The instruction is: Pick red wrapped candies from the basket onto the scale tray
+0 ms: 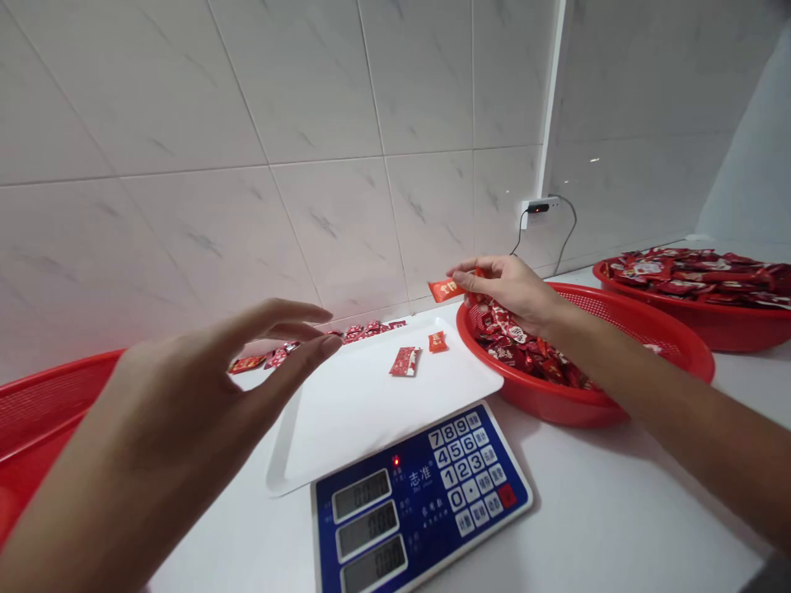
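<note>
The person's right hand (510, 288) pinches a small orange-red packet (445, 290) between thumb and fingers at its right end; more red shows behind the fingertips, though whether that is a second wrapper in the grip I cannot tell. The held packet's long axis runs roughly sideways, its free end pointing left from the hand, and in this view it appears just above the far right corner of the white tray (346, 428), beside the left rim of the red basket (556, 403). That is the relation that counts: tray to the lower left of the pinch, basket directly below and to the right of it. The left hand (198, 379) hangs over the tray's left side with nothing in it, thumb and forefinger apart by a narrow gap, well apart from the held packet, so the right is the nearer hand. On the tray lie a flat dark red packet (404, 362) and, farther right and nearer the right hand, a little orange packet (437, 342). The tray sits on a blue scale (426, 502) with keys and three displays facing the person. Loose packets (525, 350) heap inside the basket under the right wrist, a fuller basket (710, 325) stands farther right, a row of packets (364, 331) lies along the tiled wall (309, 189), and another red container (55, 403) shows at the left edge, partly hidden by the left hand.
</note>
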### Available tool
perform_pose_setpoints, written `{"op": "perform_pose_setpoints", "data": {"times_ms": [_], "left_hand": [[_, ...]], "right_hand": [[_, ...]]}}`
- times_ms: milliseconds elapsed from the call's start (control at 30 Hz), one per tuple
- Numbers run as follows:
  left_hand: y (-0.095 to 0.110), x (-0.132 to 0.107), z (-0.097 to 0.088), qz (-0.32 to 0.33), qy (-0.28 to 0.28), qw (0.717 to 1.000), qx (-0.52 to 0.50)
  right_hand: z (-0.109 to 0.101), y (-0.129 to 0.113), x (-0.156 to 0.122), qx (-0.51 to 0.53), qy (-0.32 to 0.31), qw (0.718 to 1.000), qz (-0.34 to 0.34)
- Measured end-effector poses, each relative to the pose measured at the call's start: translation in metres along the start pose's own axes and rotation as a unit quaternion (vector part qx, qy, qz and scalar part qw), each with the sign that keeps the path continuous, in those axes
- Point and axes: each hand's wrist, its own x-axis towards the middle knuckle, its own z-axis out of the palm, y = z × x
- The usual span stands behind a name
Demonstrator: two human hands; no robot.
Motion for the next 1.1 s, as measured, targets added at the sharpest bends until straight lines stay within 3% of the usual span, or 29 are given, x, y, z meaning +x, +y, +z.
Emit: {"op": "perform_pose_setpoints", "data": {"times_ms": [67,167,267,367,467,567,633,700,767,833,900,933,1033,1100], "left_hand": [[0.006,0.001,0.005,0.018,-0.014,1.0,0.013],[0.016,0.003,0.018,0.036,-0.076,0.993,-0.082],[0.022,0.003,0.033,0.031,-0.097,0.985,-0.139],[0.024,0.004,0.041,0.046,-0.085,0.989,-0.113],[0.023,0.004,0.043,0.056,-0.126,0.986,-0.099],[0.02,0.006,0.041,0.027,-0.143,0.987,-0.068],[0.018,0.008,0.039,0.008,-0.132,0.991,-0.037],[0.016,0.009,0.035,-0.006,-0.128,0.992,-0.015],[0.014,0.008,0.03,-0.009,-0.132,0.991,-0.013],[0.011,0.007,0.025,-0.009,-0.135,0.991,-0.017],[0.008,0.005,0.02,-0.01,-0.134,0.991,-0.015],[0.006,0.004,0.018,-0.01,-0.13,0.991,-0.013],[0.003,0.003,0.015,0.002,-0.09,0.996,-0.008],[0.004,0.002,0.015,0.014,-0.062,0.998,-0.005]], "right_hand": [[0.018,-0.013,-0.021,0.069,-0.027,0.996,-0.044],[0.046,-0.032,-0.042,0.079,-0.082,0.991,-0.073],[0.066,-0.039,-0.044,0.074,-0.152,0.983,-0.07],[0.071,-0.031,-0.038,0.073,-0.159,0.98,-0.098],[0.057,-0.024,-0.034,0.018,-0.145,0.982,-0.122],[0.025,-0.025,-0.03,-0.122,-0.064,0.982,-0.131],[-0.002,-0.024,-0.026,-0.234,0.011,0.965,-0.118],[-0.03,-0.014,-0.021,-0.331,0.047,0.939,-0.08],[-0.055,0.003,-0.018,-0.411,0.005,0.911,-0.027],[-0.073,0.024,-0.019,-0.468,-0.118,0.875,0.041],[-0.082,0.04,-0.026,-0.518,-0.198,0.828,0.087],[-0.083,0.045,-0.032,-0.525,-0.215,0.819,0.089],[-0.079,0.05,-0.047,-0.481,-0.272,0.831,0.064],[-0.074,0.053,-0.05,-0.468,-0.27,0.839,0.059]]}}
